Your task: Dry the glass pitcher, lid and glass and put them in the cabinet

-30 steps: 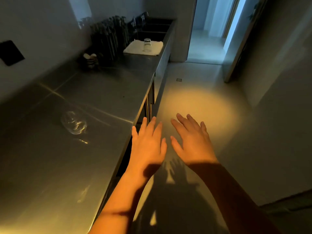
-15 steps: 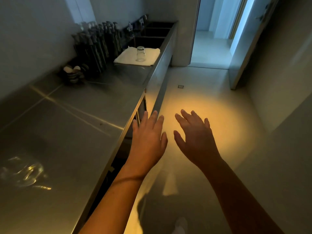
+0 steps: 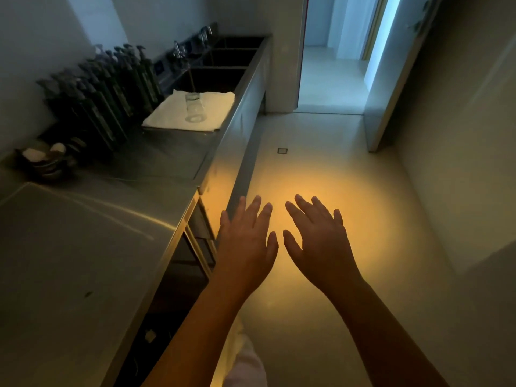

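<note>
Your left hand [image 3: 245,247] and right hand [image 3: 318,241] hold nothing, fingers spread flat above the floor [image 3: 349,163]. You've walked forward: the clear piece on the near counter [image 3: 83,247] has left view, and the glass [image 3: 193,107], inverted on the far-left towel [image 3: 219,107], looks next.

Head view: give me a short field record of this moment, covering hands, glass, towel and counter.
left hand: open, holds nothing, beside counter edge
right hand: open, holds nothing, over floor
glass: stands on white towel, beside sink
counter: steel, dark pump bottles at wall
pitcher, lid: not in view
</note>
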{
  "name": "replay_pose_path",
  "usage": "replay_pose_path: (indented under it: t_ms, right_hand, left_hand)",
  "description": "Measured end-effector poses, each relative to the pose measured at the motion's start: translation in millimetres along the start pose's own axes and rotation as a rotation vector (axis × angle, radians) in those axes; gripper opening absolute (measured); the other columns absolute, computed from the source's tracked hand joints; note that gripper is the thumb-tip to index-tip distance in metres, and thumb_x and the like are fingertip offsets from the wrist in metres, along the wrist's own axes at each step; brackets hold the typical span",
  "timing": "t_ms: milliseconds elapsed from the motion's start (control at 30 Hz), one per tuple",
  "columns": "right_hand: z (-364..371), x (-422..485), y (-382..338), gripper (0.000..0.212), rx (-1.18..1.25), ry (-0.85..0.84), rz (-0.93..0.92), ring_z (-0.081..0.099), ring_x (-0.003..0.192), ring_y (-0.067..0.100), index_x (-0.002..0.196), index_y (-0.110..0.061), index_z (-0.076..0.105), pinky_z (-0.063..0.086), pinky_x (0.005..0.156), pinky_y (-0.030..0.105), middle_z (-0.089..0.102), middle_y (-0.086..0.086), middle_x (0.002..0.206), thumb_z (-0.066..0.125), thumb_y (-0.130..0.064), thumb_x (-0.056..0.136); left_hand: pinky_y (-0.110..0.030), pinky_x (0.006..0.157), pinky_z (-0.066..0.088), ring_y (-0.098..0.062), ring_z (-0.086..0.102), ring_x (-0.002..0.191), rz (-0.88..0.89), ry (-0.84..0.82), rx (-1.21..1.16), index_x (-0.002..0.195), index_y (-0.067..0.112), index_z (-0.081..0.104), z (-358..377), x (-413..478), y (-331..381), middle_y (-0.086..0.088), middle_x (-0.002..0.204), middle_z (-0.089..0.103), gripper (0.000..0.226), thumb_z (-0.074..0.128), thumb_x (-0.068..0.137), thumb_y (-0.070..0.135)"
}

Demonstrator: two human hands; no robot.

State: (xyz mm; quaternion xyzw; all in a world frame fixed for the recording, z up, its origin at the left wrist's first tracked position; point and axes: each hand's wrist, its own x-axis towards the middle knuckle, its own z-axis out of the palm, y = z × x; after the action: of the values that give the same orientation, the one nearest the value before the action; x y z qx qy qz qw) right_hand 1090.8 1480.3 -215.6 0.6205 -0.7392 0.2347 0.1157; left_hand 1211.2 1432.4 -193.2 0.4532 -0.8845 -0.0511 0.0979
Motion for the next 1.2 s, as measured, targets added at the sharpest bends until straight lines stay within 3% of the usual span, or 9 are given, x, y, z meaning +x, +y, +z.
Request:
replay_pose_path:
  t_ms: [67, 100, 200, 267, 333, 400, 567, 1067, 1200]
  right_hand:
    - [16, 26, 9, 0.047, -0.010, 0.000, 0.007, 0.061, 0.106, 0.038, 0.111, -0.008, 0.067, 0.042, 0.080, 0.065, 0.065, 0.015, 0.116, 0.058, -0.034, 0.072]
    - [25, 41, 13, 0.048, -0.017, 0.002, 0.007, 0.061, 0.106, 0.038, 0.111, -0.009, 0.067, 0.042, 0.080, 0.065, 0.065, 0.014, 0.116, 0.058, -0.034, 0.072]
    - [54, 94, 20, 0.047, -0.030, 0.017, -0.001, 0.060, 0.107, 0.039, 0.112, -0.009, 0.067, 0.041, 0.081, 0.065, 0.064, 0.015, 0.116, 0.058, -0.033, 0.072]
    - [69, 133, 19, 0.047, -0.034, 0.020, -0.013, 0.060, 0.107, 0.040, 0.112, -0.008, 0.066, 0.041, 0.081, 0.065, 0.064, 0.016, 0.116, 0.057, -0.033, 0.073]
    - [82, 175, 15, 0.047, -0.032, 0.028, -0.026, 0.059, 0.108, 0.040, 0.112, -0.008, 0.066, 0.041, 0.082, 0.065, 0.064, 0.016, 0.116, 0.057, -0.032, 0.073]
    - [94, 210, 10, 0.046, -0.029, 0.022, -0.040, 0.059, 0.109, 0.039, 0.114, -0.008, 0.065, 0.041, 0.084, 0.063, 0.064, 0.015, 0.117, 0.056, -0.032, 0.075]
    - [125, 275, 6, 0.046, -0.042, -0.014, -0.039, 0.059, 0.109, 0.037, 0.114, -0.009, 0.065, 0.042, 0.084, 0.062, 0.064, 0.013, 0.117, 0.056, -0.032, 0.074]
    - [202, 419, 33, 0.049, 0.102, -0.137, -0.128, 0.055, 0.115, 0.037, 0.121, -0.009, 0.060, 0.041, 0.088, 0.060, 0.060, 0.014, 0.124, 0.055, -0.032, 0.078]
    - [219, 470, 61, 0.048, 0.159, -0.152, -0.179, 0.046, 0.125, 0.037, 0.128, -0.009, 0.054, 0.033, 0.097, 0.059, 0.053, 0.014, 0.133, 0.061, -0.026, 0.085]
  left_hand:
    - [-0.047, 0.114, 0.000, -0.023, 0.004, 0.145, -0.022, -0.053, -0.006, 0.149, 0.021, 0.019, 11, 29, -10, -0.002, 0.157, 0.011, 0.062, 0.019, 0.091, 0.044]
    - [-0.044, 0.114, -0.005, -0.021, -0.002, 0.145, -0.018, -0.023, -0.029, 0.150, 0.022, 0.016, 16, 46, -17, 0.000, 0.158, 0.007, 0.064, 0.016, 0.090, 0.045]
    - [-0.043, 0.112, -0.003, -0.026, 0.009, 0.145, -0.008, 0.088, -0.117, 0.146, 0.016, 0.029, 22, 100, -44, -0.006, 0.155, 0.020, 0.056, 0.036, 0.095, 0.038]
    - [-0.052, 0.110, 0.011, -0.033, 0.025, 0.140, -0.001, 0.142, -0.105, 0.139, 0.010, 0.042, 23, 138, -67, -0.013, 0.148, 0.035, 0.051, 0.051, 0.092, 0.027]
    - [-0.063, 0.096, 0.032, -0.041, 0.048, 0.124, 0.053, 0.212, -0.073, 0.124, 0.004, 0.058, 20, 175, -88, -0.019, 0.130, 0.055, 0.047, 0.058, 0.082, 0.024]
    - [-0.066, 0.086, 0.039, -0.042, 0.055, 0.114, 0.078, 0.234, -0.082, 0.116, 0.002, 0.062, 13, 206, -108, -0.021, 0.121, 0.061, 0.045, 0.056, 0.078, 0.025]
    - [-0.064, 0.082, 0.042, -0.040, 0.058, 0.112, 0.064, 0.224, -0.039, 0.113, 0.004, 0.064, 8, 267, -149, -0.019, 0.119, 0.063, 0.051, 0.037, 0.081, 0.033]
    - [-0.060, 0.083, 0.043, -0.038, 0.058, 0.112, -0.065, 0.258, 0.037, 0.114, 0.005, 0.063, 28, 400, -195, -0.018, 0.119, 0.063, 0.046, 0.054, 0.077, 0.030]
    - [-0.060, 0.101, 0.027, -0.037, 0.039, 0.132, -0.201, 0.246, -0.053, 0.131, 0.006, 0.052, 30, 449, -193, -0.017, 0.139, 0.047, 0.048, 0.054, 0.085, 0.022]
